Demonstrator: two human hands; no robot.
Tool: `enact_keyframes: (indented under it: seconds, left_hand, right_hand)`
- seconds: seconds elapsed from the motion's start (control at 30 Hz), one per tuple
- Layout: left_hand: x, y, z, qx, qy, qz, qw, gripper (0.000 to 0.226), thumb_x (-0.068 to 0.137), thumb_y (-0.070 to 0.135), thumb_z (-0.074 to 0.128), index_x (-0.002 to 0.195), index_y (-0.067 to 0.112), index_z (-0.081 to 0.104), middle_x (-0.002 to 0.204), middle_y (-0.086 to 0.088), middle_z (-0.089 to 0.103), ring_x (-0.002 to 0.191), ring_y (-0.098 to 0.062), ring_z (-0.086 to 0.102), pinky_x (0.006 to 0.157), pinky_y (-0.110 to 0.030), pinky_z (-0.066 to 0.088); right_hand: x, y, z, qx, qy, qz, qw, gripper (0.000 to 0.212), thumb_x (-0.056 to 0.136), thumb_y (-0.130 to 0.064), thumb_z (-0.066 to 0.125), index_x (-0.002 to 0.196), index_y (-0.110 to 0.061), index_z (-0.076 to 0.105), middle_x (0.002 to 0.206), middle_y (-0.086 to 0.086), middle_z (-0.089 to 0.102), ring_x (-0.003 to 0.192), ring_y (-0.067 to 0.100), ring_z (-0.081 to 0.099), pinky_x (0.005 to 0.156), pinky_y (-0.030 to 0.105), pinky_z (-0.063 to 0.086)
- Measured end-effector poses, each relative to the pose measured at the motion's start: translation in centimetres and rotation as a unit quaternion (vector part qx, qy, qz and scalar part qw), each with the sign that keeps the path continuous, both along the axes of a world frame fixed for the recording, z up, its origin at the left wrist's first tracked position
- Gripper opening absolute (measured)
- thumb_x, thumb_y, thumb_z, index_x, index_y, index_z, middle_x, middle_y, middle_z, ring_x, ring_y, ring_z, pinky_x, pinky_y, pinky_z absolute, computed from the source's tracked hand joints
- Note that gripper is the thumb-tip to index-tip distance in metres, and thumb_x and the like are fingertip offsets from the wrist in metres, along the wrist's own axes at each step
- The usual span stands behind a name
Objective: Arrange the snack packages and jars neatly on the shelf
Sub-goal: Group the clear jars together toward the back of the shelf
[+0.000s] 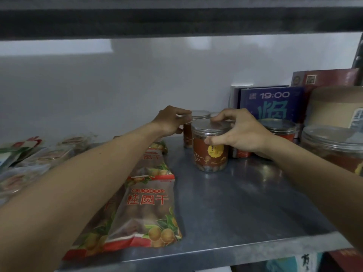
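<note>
Left hand pinches the rear jar, right hand clamps the front jar — crowded. Sliding either could topple its neighbour.

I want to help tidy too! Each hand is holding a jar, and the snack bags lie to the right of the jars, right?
Not quite. The left hand does hold the back jar and the right hand the front jar, but the head view shows the snack bags lying to their left.
</note>
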State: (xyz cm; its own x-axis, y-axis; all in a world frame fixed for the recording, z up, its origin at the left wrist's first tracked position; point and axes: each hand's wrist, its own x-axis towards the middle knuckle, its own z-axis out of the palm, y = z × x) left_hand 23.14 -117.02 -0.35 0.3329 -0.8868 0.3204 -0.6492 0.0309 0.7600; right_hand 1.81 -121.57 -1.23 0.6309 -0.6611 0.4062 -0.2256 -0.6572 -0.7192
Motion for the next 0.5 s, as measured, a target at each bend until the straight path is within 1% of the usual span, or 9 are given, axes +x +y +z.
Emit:
enact_keyframes:
  seconds: [0.1,0.17,0.23,0.27,0.3,0.37,0.43,0.5]
  left_hand:
    - [-0.3,0.8,0.2,0.031,-0.016,-0.004,0.999,0.045,0.093,0.031,0.059,0.137,0.024,0.050,0.136,-0.003,0.054,0.107,-0.020,0.061,0.083,-0.030,0.056]
    - [-0.6,1.8,0.5,0.019,-0.074,0.019,0.997,0.050,0.093,0.038,0.057,0.141,0.032,0.044,0.131,-0.002,0.057,0.104,-0.019,0.061,0.087,-0.030,0.052]
    - [-1.0,3.3,1.2,-0.032,-0.138,0.049,0.989,0.045,0.092,0.042,0.057,0.135,0.035,0.048,0.121,0.002,0.063,0.103,-0.015,0.059,0.089,-0.027,0.047]
    - [-1.3,4.1,1.5,-0.055,-0.151,0.047,0.986,0.040,0.091,0.042,0.058,0.130,0.035,0.053,0.116,0.006,0.064,0.102,-0.012,0.059,0.088,-0.025,0.044]
    - [-1.6,5.0,1.9,-0.067,-0.149,0.027,0.986,0.036,0.091,0.041,0.059,0.126,0.035,0.057,0.112,0.009,0.064,0.102,-0.010,0.059,0.087,-0.024,0.043]
    - [-2.2,6.3,2.3,-0.043,-0.122,-0.050,0.990,0.032,0.090,0.034,0.061,0.122,0.034,0.060,0.117,0.010,0.064,0.105,-0.007,0.059,0.090,-0.027,0.045]
    - [-2.5,7.1,2.2,0.007,-0.130,-0.103,0.986,0.039,0.087,0.025,0.066,0.125,0.032,0.060,0.125,0.009,0.062,0.110,-0.006,0.057,0.097,-0.030,0.044]
    - [-2.6,7.3,1.8,0.025,-0.156,-0.114,0.981,0.044,0.083,0.020,0.072,0.125,0.031,0.061,0.126,0.008,0.061,0.113,-0.007,0.056,0.100,-0.032,0.044]
  right_hand:
    - [-0.1,-0.1,0.1,0.001,0.007,0.001,1.000,0.073,0.033,-0.057,0.084,0.098,-0.030,0.068,0.113,-0.009,0.066,0.105,0.013,0.063,0.093,0.037,0.054]
    - [-0.3,0.0,0.2,0.003,0.013,0.002,1.000,0.074,0.034,-0.057,0.084,0.102,-0.030,0.068,0.116,-0.009,0.064,0.107,0.012,0.062,0.094,0.036,0.053]
    - [-0.4,0.1,0.3,0.009,0.018,0.006,1.000,0.076,0.039,-0.054,0.087,0.107,-0.029,0.067,0.120,-0.009,0.062,0.110,0.013,0.059,0.096,0.037,0.052]
    - [-0.4,0.1,0.4,0.011,0.020,0.009,1.000,0.075,0.042,-0.051,0.088,0.110,-0.029,0.067,0.122,-0.009,0.061,0.112,0.013,0.058,0.097,0.037,0.051]
    - [-0.4,0.1,0.4,0.013,0.023,0.010,1.000,0.075,0.045,-0.048,0.089,0.113,-0.027,0.067,0.123,-0.008,0.061,0.113,0.013,0.058,0.098,0.037,0.050]
    - [-0.3,0.1,0.5,0.014,0.026,0.006,1.000,0.077,0.047,-0.046,0.090,0.117,-0.025,0.066,0.124,-0.007,0.061,0.114,0.013,0.057,0.100,0.038,0.049]
    - [0.1,0.1,0.5,0.015,0.024,0.006,1.000,0.082,0.046,-0.046,0.090,0.121,-0.022,0.065,0.122,-0.005,0.063,0.112,0.014,0.059,0.100,0.038,0.049]
    - [0.3,0.0,0.4,0.021,0.021,0.011,0.999,0.083,0.050,-0.042,0.090,0.124,-0.019,0.064,0.121,-0.004,0.064,0.111,0.014,0.060,0.100,0.036,0.049]
